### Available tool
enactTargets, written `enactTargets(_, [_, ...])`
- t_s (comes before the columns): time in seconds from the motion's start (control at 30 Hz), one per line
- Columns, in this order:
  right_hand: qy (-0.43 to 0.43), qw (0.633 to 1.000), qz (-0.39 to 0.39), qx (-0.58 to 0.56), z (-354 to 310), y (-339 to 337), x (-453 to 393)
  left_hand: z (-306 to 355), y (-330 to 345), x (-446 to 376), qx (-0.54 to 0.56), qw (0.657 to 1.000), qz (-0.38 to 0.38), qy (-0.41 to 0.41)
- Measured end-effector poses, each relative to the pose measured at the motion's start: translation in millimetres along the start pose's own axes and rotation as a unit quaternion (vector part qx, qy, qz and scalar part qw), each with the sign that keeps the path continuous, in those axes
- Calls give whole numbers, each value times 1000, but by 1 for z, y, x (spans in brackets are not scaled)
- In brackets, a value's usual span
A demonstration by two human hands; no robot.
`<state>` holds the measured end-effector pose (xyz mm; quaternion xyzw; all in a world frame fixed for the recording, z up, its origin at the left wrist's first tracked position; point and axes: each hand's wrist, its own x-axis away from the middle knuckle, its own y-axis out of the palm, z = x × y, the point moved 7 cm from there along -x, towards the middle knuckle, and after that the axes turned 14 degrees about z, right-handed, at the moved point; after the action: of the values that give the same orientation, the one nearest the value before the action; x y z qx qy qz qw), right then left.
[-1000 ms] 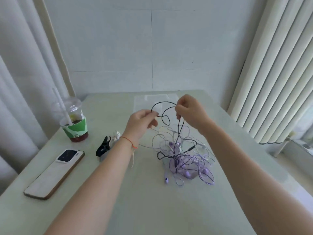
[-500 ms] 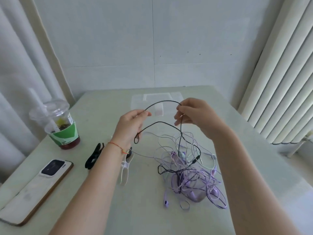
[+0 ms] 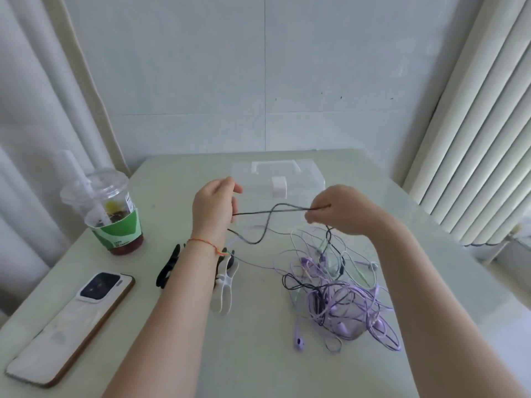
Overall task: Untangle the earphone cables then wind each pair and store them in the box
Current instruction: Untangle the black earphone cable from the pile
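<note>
A black earphone cable (image 3: 267,222) stretches in the air between my two hands above the table. My left hand (image 3: 214,208) holds one end of that stretch, fingers curled round it. My right hand (image 3: 337,209) pinches the cable at the other end, and from there it drops into the tangle. The tangle (image 3: 339,288) of purple, pale green and black earphone cables lies on the table below my right hand; a purple earbud (image 3: 298,341) sticks out at its near side. The clear plastic box (image 3: 287,179), lid down with a white latch, stands behind my hands.
A white cable clip (image 3: 225,285) and a black clip (image 3: 168,268) lie beside my left forearm. A phone (image 3: 71,323) lies at the table's left edge, with an iced drink cup (image 3: 110,214) with a straw behind it. Curtains hang left, a ribbed blind right.
My hands have moved apart and lowered, pulling the black cable from a raised loop into a nearly flat stretch. The camera has tilted, so the box and table sit lower in view.
</note>
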<state>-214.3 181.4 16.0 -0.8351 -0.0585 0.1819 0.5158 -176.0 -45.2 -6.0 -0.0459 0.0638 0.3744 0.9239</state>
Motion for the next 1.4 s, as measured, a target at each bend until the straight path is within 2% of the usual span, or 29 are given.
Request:
enactTargets(0.1, [23, 996, 80, -30, 6, -21, -2, -2, 13, 7, -60, 996, -65, 9])
enactTargets(0.17, [43, 991, 93, -86, 8, -26, 0, 3, 24, 17, -82, 993, -80, 42])
enactTargets(0.23, [83, 969, 75, -221, 5, -24, 3, 18, 22, 23, -55, 994, -38, 86])
enactTargets(0.27, [104, 944, 68, -305, 2, -24, 4, 24, 25, 28, -35, 994, -55, 88])
enactTargets(0.3, [120, 915, 63, -379, -1, -23, 4, 27, 33, 36, -17, 991, -112, 76])
enactTargets(0.37, [130, 868, 44, -478, -10, -23, 6, 29, 55, 59, -18, 963, -260, 63])
enactTargets(0.43, [120, 839, 16, -530, -21, -23, 9, 24, 71, 77, -58, 931, -344, 108])
enactTargets(0.47, [115, 826, 20, -551, -25, -25, 9, 19, 76, 82, -82, 920, -360, 130])
enactTargets(0.53, [126, 792, 87, -591, -21, -36, 7, 7, 80, 83, -158, 909, -350, 161])
enactTargets(0.63, [159, 748, 232, -601, 5, -62, 8, -11, 69, 66, -306, 894, -264, 191])
enactTargets(0.7, [176, 755, 262, -574, 20, -68, 8, -21, 61, 56, -341, 891, -251, 163])
enactTargets(0.8, [198, 808, 223, -508, 25, -58, 6, -20, 62, 58, -292, 900, -302, 117])
enactTargets(0.83, [196, 825, 195, -493, 21, -52, 5, -13, 63, 61, -284, 900, -303, 131])
enactTargets(0.9, [174, 853, 135, -474, 8, -42, 5, 4, 63, 64, -264, 909, -259, 192])
enactTargets(0.97, [142, 868, 88, -467, -7, -36, 8, 15, 68, 71, -176, 929, -259, 196])
enactTargets(1.03, [127, 870, 71, -472, -16, -35, 10, 16, 80, 85, -89, 928, -327, 156])
enactTargets(1.1, [132, 864, 99, -476, -14, -39, 9, 13, 88, 99, -62, 914, -380, 132])
enactTargets(1.17, [145, 851, 167, -477, -4, -49, 8, 5, 88, 100, -97, 909, -386, 124])
enactTargets(1.27, [173, 842, 277, -430, 20, -69, 11, -6, 74, 74, -236, 908, -296, 180])
enactTargets(1.33, [175, 874, 293, -346, 33, -76, 13, -6, 62, 59, -215, 928, -262, 154])
enactTargets(1.4, [171, 931, 235, -221, 42, -70, 10, -1, 54, 54, -96, 953, -279, 73])
